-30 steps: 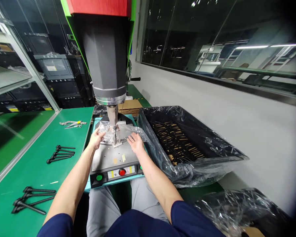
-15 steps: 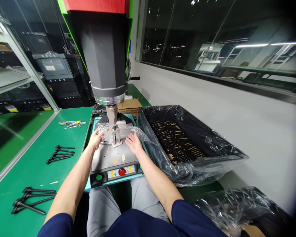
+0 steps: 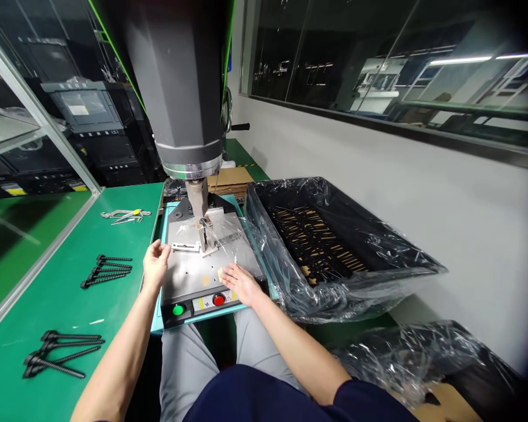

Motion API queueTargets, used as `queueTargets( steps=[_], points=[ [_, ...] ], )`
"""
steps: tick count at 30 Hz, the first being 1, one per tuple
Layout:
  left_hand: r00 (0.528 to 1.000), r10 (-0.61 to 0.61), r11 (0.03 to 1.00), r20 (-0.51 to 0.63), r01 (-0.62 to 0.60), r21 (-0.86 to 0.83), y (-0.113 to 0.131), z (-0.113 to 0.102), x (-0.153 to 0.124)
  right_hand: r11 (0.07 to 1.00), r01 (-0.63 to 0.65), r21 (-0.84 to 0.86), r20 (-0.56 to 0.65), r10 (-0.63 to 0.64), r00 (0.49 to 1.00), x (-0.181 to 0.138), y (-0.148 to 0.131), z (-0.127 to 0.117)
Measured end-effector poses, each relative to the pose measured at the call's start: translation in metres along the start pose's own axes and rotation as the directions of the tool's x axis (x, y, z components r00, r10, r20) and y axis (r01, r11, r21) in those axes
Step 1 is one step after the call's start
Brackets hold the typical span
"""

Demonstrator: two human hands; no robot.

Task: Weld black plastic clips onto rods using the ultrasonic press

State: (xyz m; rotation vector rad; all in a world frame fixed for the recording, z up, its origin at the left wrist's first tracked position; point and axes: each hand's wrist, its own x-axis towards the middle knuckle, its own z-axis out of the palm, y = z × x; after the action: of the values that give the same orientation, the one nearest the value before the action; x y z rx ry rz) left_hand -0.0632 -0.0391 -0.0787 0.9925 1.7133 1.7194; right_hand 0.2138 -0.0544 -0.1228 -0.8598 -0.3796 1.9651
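Note:
Clear plastic film [image 3: 226, 231] drapes over the right side of the press's metal base plate [image 3: 189, 275], around a small fixture [image 3: 207, 237]. Directly above the fixture is the press's metal tool head [image 3: 197, 198]. My left hand [image 3: 156, 265] is at the plate's left edge, fingers loosely bent, with nothing visible in it. Over the front right of the plate, my right hand [image 3: 243, 284] has its fingers stretched out, just below the film's lower edge; whether they touch it I cannot tell. A red button [image 3: 219, 299] and a green button [image 3: 178, 309] are on the front panel.
Black threaded rods with knobbed heads lie in two groups [image 3: 108, 271] [image 3: 61, 354] on the green table [image 3: 127, 316]. Pliers [image 3: 125, 215] lie farther back. At right stands a plastic-lined bin [image 3: 365, 287] with many dark thin parts. Cardboard sheets [image 3: 231, 177] lie behind the press.
Both hands have drawn back toward me, the left also outward. The film has moved off the fixture's left side and now lies mostly to its right. My view has shifted slightly.

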Motion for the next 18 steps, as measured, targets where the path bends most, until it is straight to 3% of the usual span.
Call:
queueTargets(
  steps=[2,4,6,9,12,15,18],
  points=[
    [0.963,0.268,0.955,0.021,-0.268,0.123,0.012,0.002,-0.003,0.999,-0.004,0.038,-0.02,0.005,1.0,0.001,-0.002,0.004],
    [0.868,0.482,0.829,0.118,-0.496,0.258,0.028,0.009,0.0,0.995,-0.002,0.096,-0.055,0.007,0.998,0.008,-0.009,0.011],
    [0.759,0.603,0.669,0.245,-0.648,0.364,0.043,0.018,0.007,0.989,0.024,0.144,-0.107,-0.008,0.994,0.016,-0.018,0.018],
    [0.632,0.651,0.497,0.421,-0.774,0.394,0.053,0.033,0.02,0.983,0.076,0.164,-0.175,-0.047,0.983,0.027,-0.031,0.022],
    [0.532,0.633,0.398,0.562,-0.847,0.353,0.047,0.043,0.028,0.981,0.135,0.141,-0.204,-0.105,0.973,0.036,-0.042,0.019],
    [0.469,0.587,0.341,0.66,-0.882,0.324,0.035,0.045,0.03,0.978,0.178,0.112,-0.212,-0.152,0.965,0.045,-0.053,0.012],
    [0.446,0.554,0.328,0.703,-0.893,0.308,0.023,0.042,0.028,0.976,0.193,0.096,-0.216,-0.169,0.962,0.055,-0.06,0.007]
  ],
)
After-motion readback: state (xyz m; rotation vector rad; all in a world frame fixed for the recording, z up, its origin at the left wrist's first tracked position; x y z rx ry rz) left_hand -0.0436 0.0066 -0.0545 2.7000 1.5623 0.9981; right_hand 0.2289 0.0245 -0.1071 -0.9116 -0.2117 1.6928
